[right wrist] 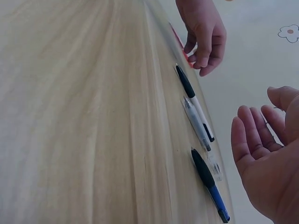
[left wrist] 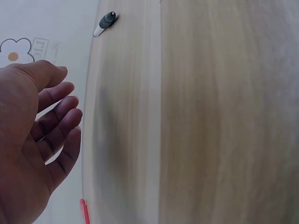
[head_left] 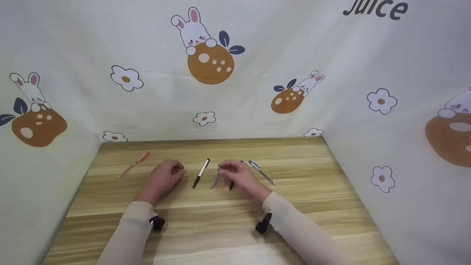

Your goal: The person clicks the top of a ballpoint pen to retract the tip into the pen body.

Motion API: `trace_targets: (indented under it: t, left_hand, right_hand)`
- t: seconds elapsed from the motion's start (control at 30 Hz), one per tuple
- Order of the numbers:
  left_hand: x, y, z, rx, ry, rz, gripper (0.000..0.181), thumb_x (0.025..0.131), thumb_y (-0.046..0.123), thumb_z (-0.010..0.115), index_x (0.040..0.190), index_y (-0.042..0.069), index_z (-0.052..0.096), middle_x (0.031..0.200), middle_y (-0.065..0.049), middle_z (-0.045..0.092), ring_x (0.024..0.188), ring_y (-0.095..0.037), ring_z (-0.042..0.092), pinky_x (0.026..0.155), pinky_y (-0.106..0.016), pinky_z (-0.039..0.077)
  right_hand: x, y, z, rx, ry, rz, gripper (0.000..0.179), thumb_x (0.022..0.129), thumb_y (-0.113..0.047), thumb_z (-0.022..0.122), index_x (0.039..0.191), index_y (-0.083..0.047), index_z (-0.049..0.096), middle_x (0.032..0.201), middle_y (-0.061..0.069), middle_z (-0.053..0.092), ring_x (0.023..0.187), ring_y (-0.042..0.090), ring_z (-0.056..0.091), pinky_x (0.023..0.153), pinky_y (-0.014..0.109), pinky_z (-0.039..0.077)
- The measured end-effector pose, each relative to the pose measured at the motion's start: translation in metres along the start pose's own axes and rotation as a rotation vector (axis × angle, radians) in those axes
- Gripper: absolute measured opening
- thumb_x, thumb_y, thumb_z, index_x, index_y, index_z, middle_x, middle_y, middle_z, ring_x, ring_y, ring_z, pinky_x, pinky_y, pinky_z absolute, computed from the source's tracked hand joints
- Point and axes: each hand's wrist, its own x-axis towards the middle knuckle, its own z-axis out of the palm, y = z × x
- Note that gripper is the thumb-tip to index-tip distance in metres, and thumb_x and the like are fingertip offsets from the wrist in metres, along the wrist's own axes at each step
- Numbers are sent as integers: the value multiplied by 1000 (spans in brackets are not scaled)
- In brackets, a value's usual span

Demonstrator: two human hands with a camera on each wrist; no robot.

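Note:
Loosely bent fingers hang from my left hand (head_left: 165, 176), which holds nothing and sits between an orange-red pen (head_left: 135, 164) and a white pen with black ends (head_left: 201, 173). My right hand (head_left: 239, 175) is above a clear grey pen (head_left: 215, 180) and a dark pen (head_left: 231, 186), partly covering both in the head view. Its fingers are relaxed, and the right wrist view shows the palm bare. That view has the dark pen (right wrist: 205, 175) with a black grip and blue barrel. A clear pen with a blue end (head_left: 262, 173) lies just right of this hand.
The pens lie spread across the far part of a wood-grain table (head_left: 206, 228). Behind and at both sides hangs a pale curtain (head_left: 158, 99) printed with rabbits, oranges and flowers. Each sleeve carries a small black wrist camera, such as the right one (head_left: 263, 223).

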Motion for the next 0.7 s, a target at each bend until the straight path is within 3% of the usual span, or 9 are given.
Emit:
trace_targets:
  t: [0.17,0.33,0.43,0.57,0.7]
  left_hand:
    - [0,2,3,-4,-4,-2,17,104,17,73,115,5,76,107,-8,70,101,-26,67,94,-53,56]
    - [2,5,6,-6,-5,4,18,104,18,74,116,5,76,108,-9,71,102,-27,67,96,-53,56]
    - [3,9,7,-14,-2,16,17,104,18,75,116,5,76,107,-9,71,101,-27,67,96,-53,56]
    - [5,14,10,-27,-4,28,17,104,18,75,115,4,76,107,-9,72,101,-27,68,95,-54,56]
    - [7,18,15,-41,-3,29,17,104,18,76,114,5,76,105,-8,71,100,-26,67,93,-53,56]
  right_hand:
    - [7,-1,3,11,11,25,26,104,-11,77,130,-6,76,135,31,69,117,38,73,103,49,60]
    - [17,-1,6,19,23,21,27,104,-9,76,130,-4,75,127,19,75,121,41,71,106,47,59]
    - [26,-1,9,16,47,9,27,104,-9,76,130,-2,75,125,17,76,117,35,74,106,49,59]
    - [38,-4,14,15,78,3,28,105,-10,75,131,-1,75,130,24,73,109,25,76,105,51,59]
    - [49,-7,20,11,108,21,28,106,-11,75,131,0,75,130,24,74,105,20,75,101,47,61]
